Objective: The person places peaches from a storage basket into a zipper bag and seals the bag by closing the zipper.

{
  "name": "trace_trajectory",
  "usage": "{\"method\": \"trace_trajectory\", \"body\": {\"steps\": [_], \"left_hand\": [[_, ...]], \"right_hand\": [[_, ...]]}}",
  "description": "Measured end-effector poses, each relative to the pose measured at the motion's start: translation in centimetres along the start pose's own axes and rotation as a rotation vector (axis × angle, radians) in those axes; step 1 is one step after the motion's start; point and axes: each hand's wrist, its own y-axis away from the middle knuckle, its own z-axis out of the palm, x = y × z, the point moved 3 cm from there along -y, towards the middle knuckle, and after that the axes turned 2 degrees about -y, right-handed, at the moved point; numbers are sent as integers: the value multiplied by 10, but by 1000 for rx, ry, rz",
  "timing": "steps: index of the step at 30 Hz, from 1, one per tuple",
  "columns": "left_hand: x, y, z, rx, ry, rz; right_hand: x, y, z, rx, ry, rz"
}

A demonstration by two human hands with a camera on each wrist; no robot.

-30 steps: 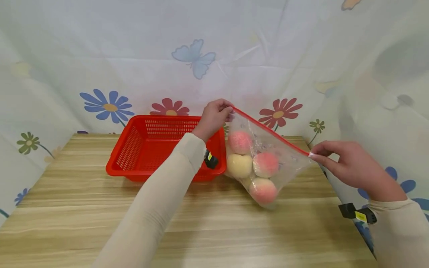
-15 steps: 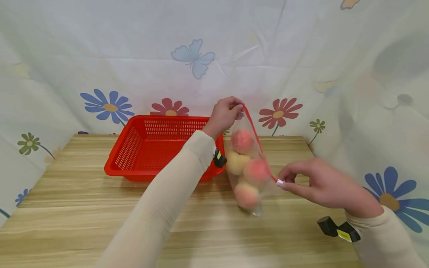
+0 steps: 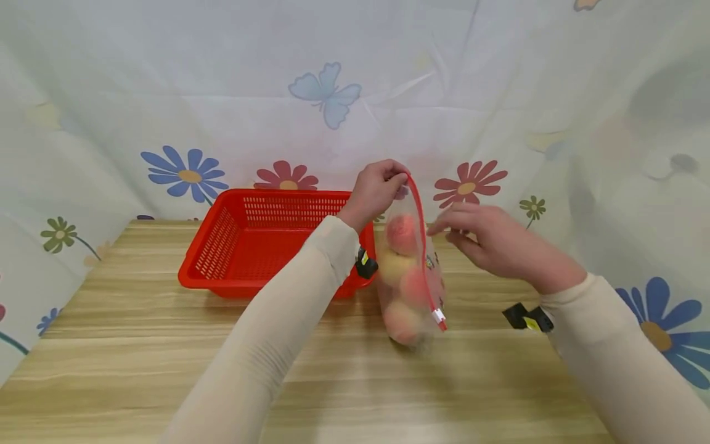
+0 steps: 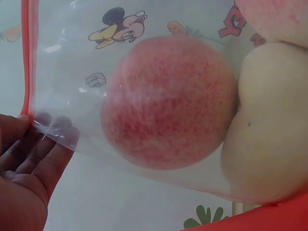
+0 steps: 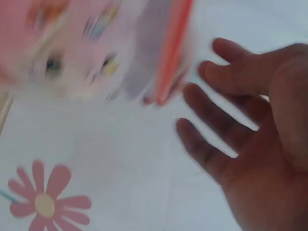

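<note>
A clear zip bag (image 3: 412,206) with a red zip strip hangs from my left hand (image 3: 378,188), whose thumb and fingers pinch its top corner. Several peaches (image 3: 403,234) lie inside, some pink and one pale yellow; the left wrist view shows a speckled pink peach (image 4: 168,103) and a pale one (image 4: 267,120) through the plastic with cartoon prints. At the lower end of the strip sits a white zip slider (image 3: 439,316). My right hand (image 3: 488,237) is just right of the bag, fingers loosely bent and holding nothing; the right wrist view shows its fingers spread apart beside the blurred red strip.
A red plastic basket (image 3: 222,283) with slotted walls stands left of the bag, partly behind my left forearm. Both rest at a wood-grain table (image 3: 138,345). A flower-print curtain (image 3: 249,123) closes off the back and sides.
My right hand has let go of the zip slider end and moved up and left towards the strip. The bag's strip has swung from stretched sideways to hanging down; my left hand shifted slightly right.
</note>
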Motion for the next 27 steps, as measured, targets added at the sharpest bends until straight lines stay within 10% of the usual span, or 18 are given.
{"method": "trace_trajectory", "body": {"steps": [8,18,27], "left_hand": [[-4,1,1,-24,-43,14],[-1,5,-3,-29,-172,-4],[31,63,-15,-110,-519,-54]], "right_hand": [[41,-42,20,-32,233,-48],[45,-59,20,-9,183,-29],[47,-63,19,-51,165,25]]}}
